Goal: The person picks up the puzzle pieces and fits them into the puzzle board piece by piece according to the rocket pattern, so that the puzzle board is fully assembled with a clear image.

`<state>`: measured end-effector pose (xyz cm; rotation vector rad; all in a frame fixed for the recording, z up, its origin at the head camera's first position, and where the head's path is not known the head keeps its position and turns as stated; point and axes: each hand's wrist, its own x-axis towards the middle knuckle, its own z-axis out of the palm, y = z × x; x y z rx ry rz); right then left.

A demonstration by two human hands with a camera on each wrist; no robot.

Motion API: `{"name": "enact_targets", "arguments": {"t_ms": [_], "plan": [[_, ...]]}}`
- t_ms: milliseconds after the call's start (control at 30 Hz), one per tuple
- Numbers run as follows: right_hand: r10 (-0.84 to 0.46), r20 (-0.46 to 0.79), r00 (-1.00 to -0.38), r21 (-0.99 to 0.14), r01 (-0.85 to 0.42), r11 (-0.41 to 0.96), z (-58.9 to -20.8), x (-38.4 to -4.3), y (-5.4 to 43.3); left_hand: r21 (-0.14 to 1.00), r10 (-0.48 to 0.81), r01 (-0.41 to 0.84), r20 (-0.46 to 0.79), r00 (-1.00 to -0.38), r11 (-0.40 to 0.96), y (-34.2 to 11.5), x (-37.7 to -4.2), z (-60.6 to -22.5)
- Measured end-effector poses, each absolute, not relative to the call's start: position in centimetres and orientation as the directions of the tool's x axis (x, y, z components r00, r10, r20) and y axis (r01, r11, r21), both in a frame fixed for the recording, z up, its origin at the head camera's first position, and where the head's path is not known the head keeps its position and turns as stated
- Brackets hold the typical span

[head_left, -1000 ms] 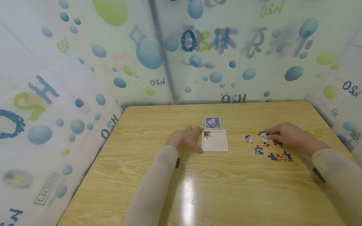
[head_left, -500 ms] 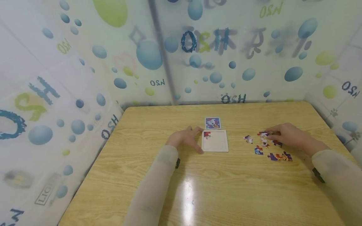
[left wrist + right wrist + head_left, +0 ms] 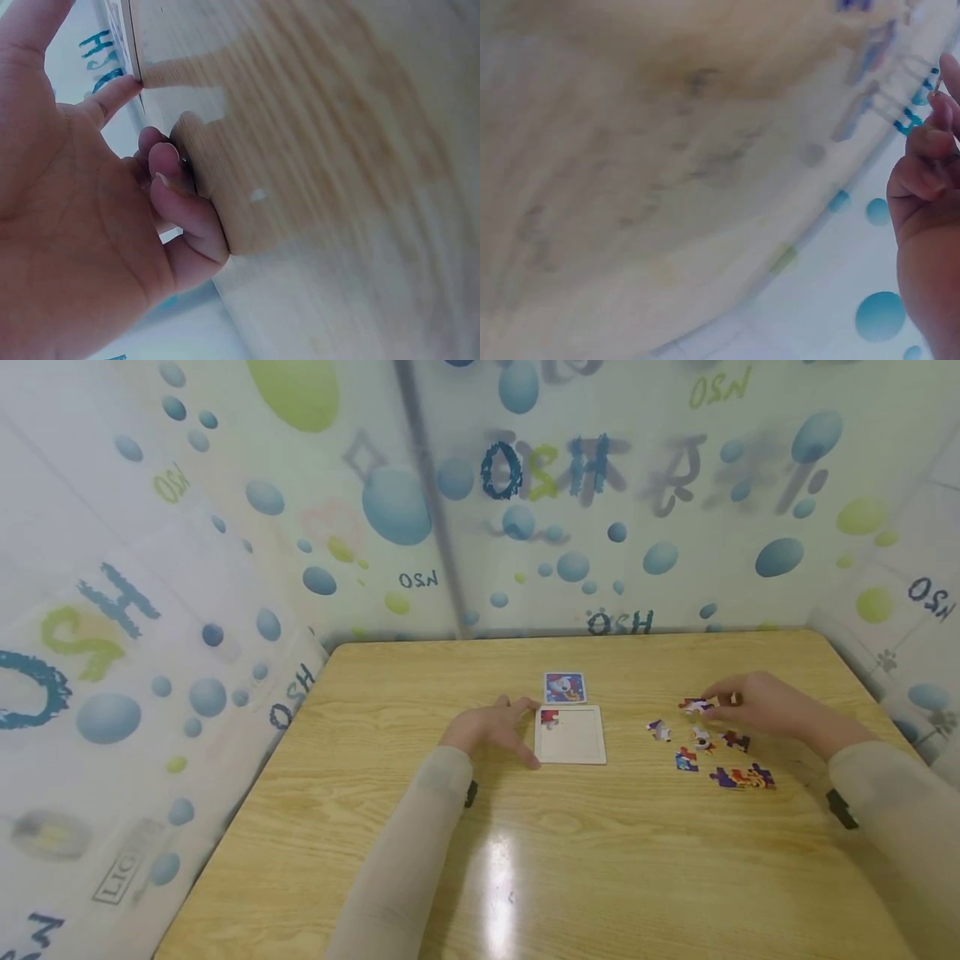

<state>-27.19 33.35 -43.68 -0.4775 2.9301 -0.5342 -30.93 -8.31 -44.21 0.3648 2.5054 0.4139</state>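
A white square puzzle tray lies mid-table, one red puzzle piece in its upper left corner. Against its left side rests my left hand, thumb at the near corner and index finger at the far one. In the left wrist view one straight finger touches the tray's edge while the others bend on the tabletop. My right hand pinches a purple, white and red jigsaw piece between thumb and fingertips, above the loose pieces. Only the piece's thin edge shows in the right wrist view.
A small picture card sits just behind the tray. Several loose pieces lie on the right, among them a white one, a blue one and a joined-looking orange and purple group. A patterned wall borders the table's back.
My right hand now has the jigsaw piece raised away from the loose pieces, slightly toward the back of the table. The left hand and tray stay put.
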Motion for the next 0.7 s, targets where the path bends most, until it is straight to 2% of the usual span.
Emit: {"name": "enact_targets", "arguments": {"t_ms": [133, 333, 700], "plan": [[-0.372, -0.02, -0.928, -0.356, -0.341, 0.87, -42.6, -27.5, 32.5, 0.361, 0.347, 0.176, -0.488, -0.801, 0.916, -8.3, -31.0, -44.2], [-0.377, -0.052, -0.925, -0.372, -0.333, 0.867, -41.4, -28.2, 30.9, 0.355, 0.344, 0.177, -0.49, -0.801, 0.918, -8.2, -31.0, -44.2], [-0.419, -0.026, -0.908, -0.385, -0.377, 0.842, -40.5, -29.2, 27.5, 0.369, 0.367, 0.196, -0.48, -0.797, 0.909, -8.2, -31.1, -44.3]]}}
